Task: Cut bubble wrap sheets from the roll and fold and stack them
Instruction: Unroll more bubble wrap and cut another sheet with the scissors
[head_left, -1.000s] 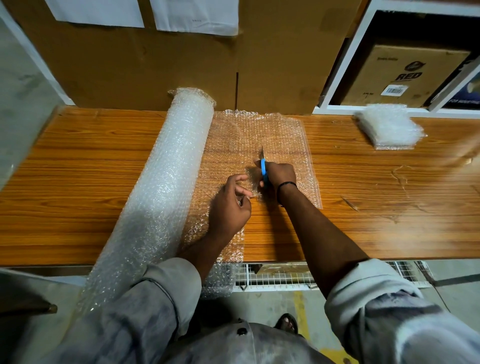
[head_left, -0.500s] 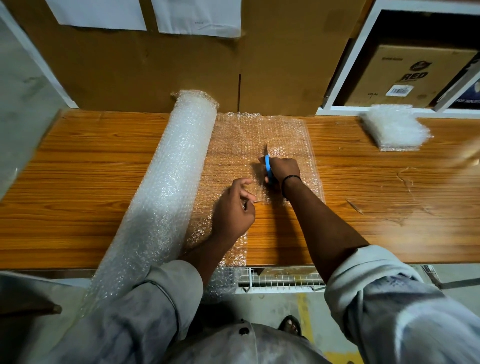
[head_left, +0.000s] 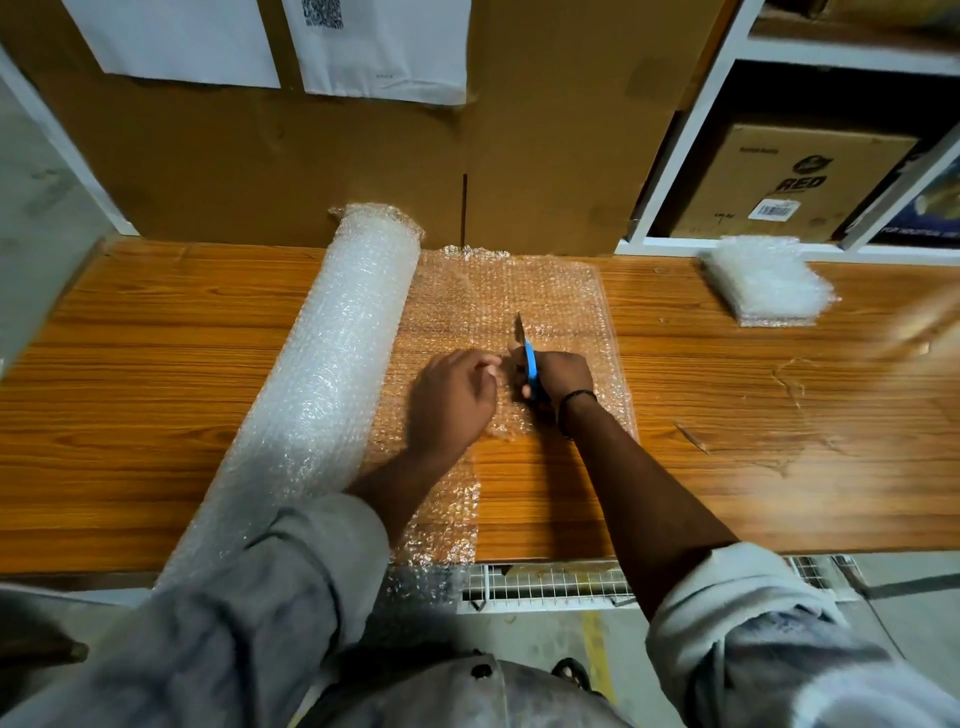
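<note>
Scissors (head_left: 530, 364) are gripped in the right hand (head_left: 566, 379), blades pointed away; the sheet (head_left: 498, 296) under both hands is pinched by the left hand (head_left: 452, 405) beside the cut. Being light and floppy (likely to bunch), it is best held taut there.

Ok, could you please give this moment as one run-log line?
phase: cutting bubble wrap sheet | right hand grips blue scissors | left hand holds sheet beside cut | folded stack far right on table
</note>
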